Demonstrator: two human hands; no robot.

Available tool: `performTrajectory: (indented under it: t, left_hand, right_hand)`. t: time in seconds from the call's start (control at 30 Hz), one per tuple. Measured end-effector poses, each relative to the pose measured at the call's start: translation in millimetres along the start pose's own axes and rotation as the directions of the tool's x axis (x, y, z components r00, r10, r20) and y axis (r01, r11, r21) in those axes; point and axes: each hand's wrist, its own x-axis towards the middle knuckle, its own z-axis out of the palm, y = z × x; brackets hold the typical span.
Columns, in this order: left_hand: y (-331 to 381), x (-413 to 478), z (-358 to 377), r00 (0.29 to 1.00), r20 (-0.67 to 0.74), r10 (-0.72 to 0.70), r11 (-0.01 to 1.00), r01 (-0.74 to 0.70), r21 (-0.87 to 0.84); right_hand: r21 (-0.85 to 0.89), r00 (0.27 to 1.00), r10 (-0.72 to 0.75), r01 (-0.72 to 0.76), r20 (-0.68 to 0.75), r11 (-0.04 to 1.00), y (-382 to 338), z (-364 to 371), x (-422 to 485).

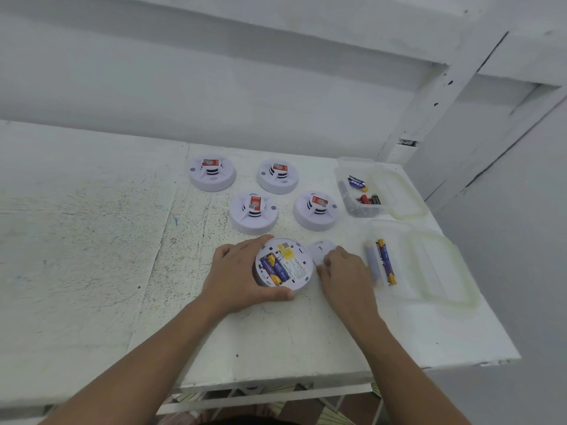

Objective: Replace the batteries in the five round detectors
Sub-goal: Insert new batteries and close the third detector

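While flipped underside up on the counter, clamped by the left hand: the open detector, thumb on its near rim, fingers curled round its far-left rim. Compartment bare, two batteries side by side inside, next to a yellow label. Right hand just right of the detector, so hands apart with it between them. Fingertips bent onto the near edge of the round cover, lying flat on the counter just beyond the right hand and beside the detector's far-right rim; too blurred to tell whether pinching or merely touching. Beyond both hands, four more detectors, domes up, red stickers on top: a nearer pair and a farther pair, none touched. Just right of the right hand, the near box, clear, with purple-and-yellow cells lying lengthwise, and the near lid further right. Farther off, beyond and right of the right hand, the far box with loose cells, the far lid on its right
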Motion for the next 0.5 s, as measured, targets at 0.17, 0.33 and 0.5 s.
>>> performTrajectory:
  t: [0.17, 0.33, 0.5]
  left_hand:
    - [-6, 1, 1, 0.998, 0.059, -0.036, 0.999, 0.036, 0.003]
    - [-3, -1, -4, 0.998, 0.063, -0.021, 0.999, 0.023, -0.030]
    - [-4, -1, -3, 0.999, 0.053, -0.003, 0.998, 0.007, -0.066]
  right_hand:
    - [0.120, 0.996, 0.069, -0.076, 0.059, 0.990, 0, 7, 2]
    - [0.529, 0.959, 0.185, -0.273, 0.215, 0.803, 2, -11, 11]
    - [0.713, 0.961, -0.015, -0.196, 0.277, 0.673, 3, -31, 24]
